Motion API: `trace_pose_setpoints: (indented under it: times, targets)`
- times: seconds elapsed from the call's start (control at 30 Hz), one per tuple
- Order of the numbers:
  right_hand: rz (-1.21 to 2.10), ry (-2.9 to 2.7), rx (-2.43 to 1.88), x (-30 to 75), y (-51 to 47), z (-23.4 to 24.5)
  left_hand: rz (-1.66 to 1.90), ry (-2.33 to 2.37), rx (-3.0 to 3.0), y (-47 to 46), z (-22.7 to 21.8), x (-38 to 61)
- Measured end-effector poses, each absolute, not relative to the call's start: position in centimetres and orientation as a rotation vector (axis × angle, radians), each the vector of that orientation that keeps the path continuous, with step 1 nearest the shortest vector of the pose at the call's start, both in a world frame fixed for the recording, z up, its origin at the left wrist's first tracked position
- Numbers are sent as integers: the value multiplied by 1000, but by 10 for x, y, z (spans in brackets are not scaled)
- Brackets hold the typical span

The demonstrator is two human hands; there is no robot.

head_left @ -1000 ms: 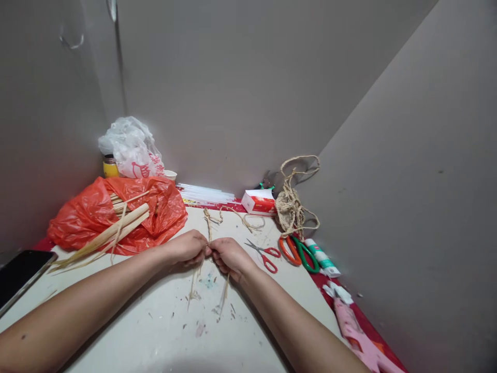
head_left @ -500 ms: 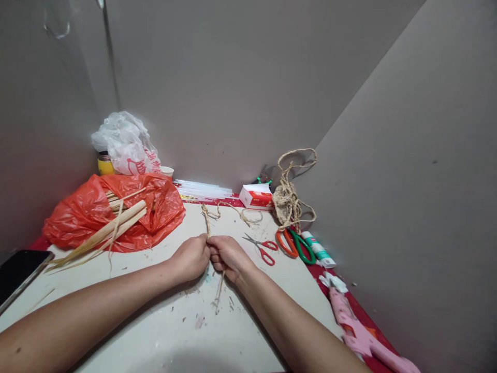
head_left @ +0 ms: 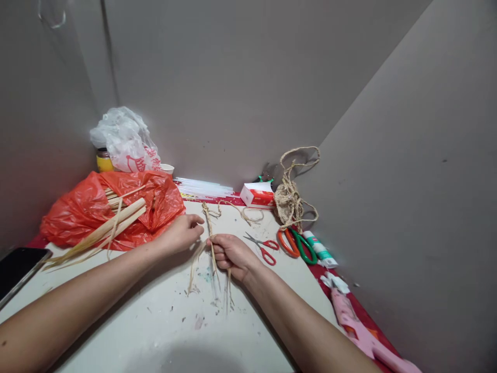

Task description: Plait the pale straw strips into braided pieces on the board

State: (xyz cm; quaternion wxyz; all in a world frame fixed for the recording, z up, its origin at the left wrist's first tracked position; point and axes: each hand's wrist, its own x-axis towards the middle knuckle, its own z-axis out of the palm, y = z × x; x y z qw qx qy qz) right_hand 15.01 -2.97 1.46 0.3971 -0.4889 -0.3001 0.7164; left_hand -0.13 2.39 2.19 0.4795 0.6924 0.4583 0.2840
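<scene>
My right hand (head_left: 230, 253) is closed on a thin braid of pale straw strips (head_left: 209, 228) at the middle of the white table (head_left: 163, 331). The braid's plaited end points away from me; loose strands (head_left: 217, 282) fan out below my fist towards me. My left hand (head_left: 182, 233) sits just left of the braid, fingers curled and pinching one loose strand (head_left: 195, 261) that trails down to the table. Both forearms reach in from the bottom edge.
An orange plastic bag (head_left: 93, 212) with straw strips lies at left, a white bag (head_left: 124, 140) and a yellow jar (head_left: 104, 160) behind it. Right of my hands: small red scissors (head_left: 264, 247), orange-green scissors (head_left: 297, 243), twine bundle (head_left: 289, 199), red-white box (head_left: 257, 195), pink glue gun (head_left: 361, 334). A phone (head_left: 17, 269) lies far left.
My hands, pressed together on the braid before, have parted: the left moved left and away with one strand. The loose strands now fan out below my right fist.
</scene>
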Motion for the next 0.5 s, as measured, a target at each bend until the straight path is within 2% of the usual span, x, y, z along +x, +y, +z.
trace_pose_setpoints:
  times: [0.17,0.3,0.4,0.5]
  targets:
    - [1880,-883,-1215,157,-27,15,435,904,1362,16,10,10]
    - [1854,-1061,-1262,166,-27,16,438,950,1521,14,10,11]
    - [1701,-1288,-1373,170,-26,16,455,979,1726,16,11,9]
    - [1393,-1614,-1497,170,-25,17,451,1009,1863,16,13,9]
